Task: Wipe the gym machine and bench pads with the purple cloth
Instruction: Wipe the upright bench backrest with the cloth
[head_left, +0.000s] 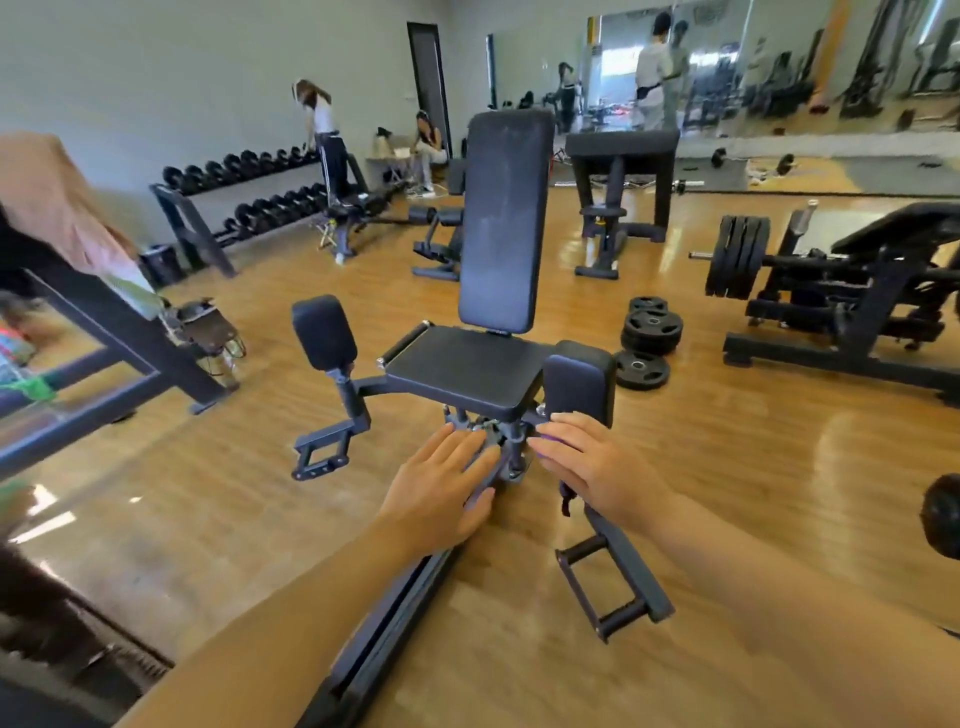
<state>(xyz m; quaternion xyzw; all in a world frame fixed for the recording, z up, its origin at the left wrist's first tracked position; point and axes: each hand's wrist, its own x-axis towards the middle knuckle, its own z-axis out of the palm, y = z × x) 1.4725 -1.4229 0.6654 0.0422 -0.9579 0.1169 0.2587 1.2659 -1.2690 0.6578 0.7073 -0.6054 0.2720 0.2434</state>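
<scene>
Both hands are held out over the mechanism below the seat pad (467, 371) of a black gym machine (496, 312). The left hand (441, 483) is spread flat, its fingers straight and gripping nothing. The right hand (592, 462) is laid palm down, and a sliver of purple cloth (550, 441) is seen under its fingers; whether the cloth is gripped or merely pressed cannot be told. An upright back pad (501, 218) and two side pads (323, 332) are seen. Weight plates (649, 332) are stacked on the wooden floor (208, 493) nearby. No writing can be read.
</scene>
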